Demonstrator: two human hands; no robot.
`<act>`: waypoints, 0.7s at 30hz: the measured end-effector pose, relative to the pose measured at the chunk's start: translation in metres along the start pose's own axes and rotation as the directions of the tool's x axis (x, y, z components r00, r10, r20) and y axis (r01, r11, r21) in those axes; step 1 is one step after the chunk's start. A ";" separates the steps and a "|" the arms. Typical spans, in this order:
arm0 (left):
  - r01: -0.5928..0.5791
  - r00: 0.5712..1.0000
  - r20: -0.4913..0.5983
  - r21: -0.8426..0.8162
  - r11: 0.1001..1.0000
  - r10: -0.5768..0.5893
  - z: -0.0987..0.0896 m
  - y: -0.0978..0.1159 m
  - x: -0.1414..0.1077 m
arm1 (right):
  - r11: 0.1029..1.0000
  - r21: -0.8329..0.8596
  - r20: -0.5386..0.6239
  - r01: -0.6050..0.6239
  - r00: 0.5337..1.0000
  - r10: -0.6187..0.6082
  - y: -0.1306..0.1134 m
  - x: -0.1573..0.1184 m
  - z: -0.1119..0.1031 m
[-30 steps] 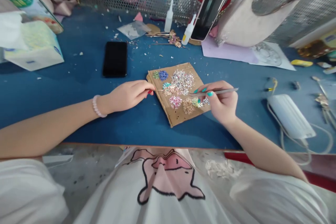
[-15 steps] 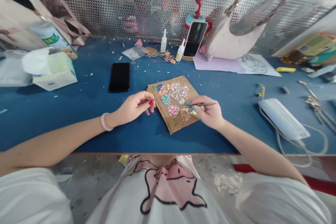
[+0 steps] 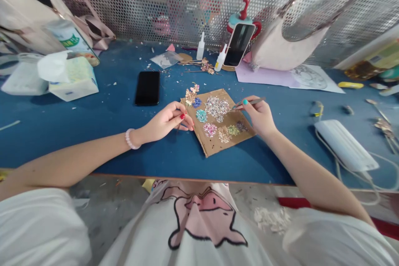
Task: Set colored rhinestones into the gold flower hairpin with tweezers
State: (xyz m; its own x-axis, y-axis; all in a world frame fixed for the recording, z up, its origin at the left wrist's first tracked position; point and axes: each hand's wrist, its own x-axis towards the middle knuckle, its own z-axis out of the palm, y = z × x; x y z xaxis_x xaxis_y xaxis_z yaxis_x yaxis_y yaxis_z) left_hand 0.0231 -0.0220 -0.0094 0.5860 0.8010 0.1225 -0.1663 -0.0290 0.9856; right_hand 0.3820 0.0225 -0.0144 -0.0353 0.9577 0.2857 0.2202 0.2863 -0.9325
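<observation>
My left hand (image 3: 170, 121) pinches the thin stem of a hairpin, its gold and pink flower ornament (image 3: 191, 94) raised over the top left corner of a cardboard piece (image 3: 207, 147). In my right hand (image 3: 258, 116) is a pair of metal tweezers (image 3: 249, 102), their tips at the right edge of a large pile of silvery rhinestones (image 3: 217, 108). Smaller rhinestone piles lie around it on the cardboard: blue (image 3: 196, 102), teal (image 3: 201, 115), pink (image 3: 210, 129), peach (image 3: 224, 134), yellow-green (image 3: 233, 130) and dark grey (image 3: 241, 126).
A black phone (image 3: 147, 88) lies left of the cardboard. Behind stand two glue bottles (image 3: 220, 59), a propped phone (image 3: 239, 45) and more gold hairpins (image 3: 204, 65). A tissue box (image 3: 74, 79) is at left, a handbag (image 3: 289, 50) back right, a white power bank (image 3: 346, 144) with cables at right.
My right hand has moved up and right, bringing the tweezers from the lower piles to the silvery one. The hairpin's flower end now shows above my left hand. The view has shifted slightly.
</observation>
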 end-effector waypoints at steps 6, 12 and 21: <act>-0.062 0.998 0.014 0.013 0.998 0.061 0.001 0.000 0.002 | 0.990 0.101 -0.038 -0.100 0.994 0.104 0.012 0.003 0.003; -0.138 0.990 0.056 0.115 0.984 0.132 -0.001 0.001 0.000 | 0.980 0.147 -0.040 -0.132 0.990 0.139 0.014 0.002 0.002; -0.144 0.989 0.051 0.187 0.972 0.137 0.000 0.001 0.000 | 0.974 0.177 -0.028 -0.142 0.988 0.149 0.015 0.000 0.003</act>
State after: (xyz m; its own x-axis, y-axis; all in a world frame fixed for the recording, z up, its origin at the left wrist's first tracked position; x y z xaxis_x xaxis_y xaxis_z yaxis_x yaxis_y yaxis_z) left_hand 0.0228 -0.0219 -0.0080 0.5978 0.7577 0.2618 -0.0974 -0.2555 0.9619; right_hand 0.3824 0.0272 -0.0284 0.0252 0.9884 0.1496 0.0470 0.1483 -0.9878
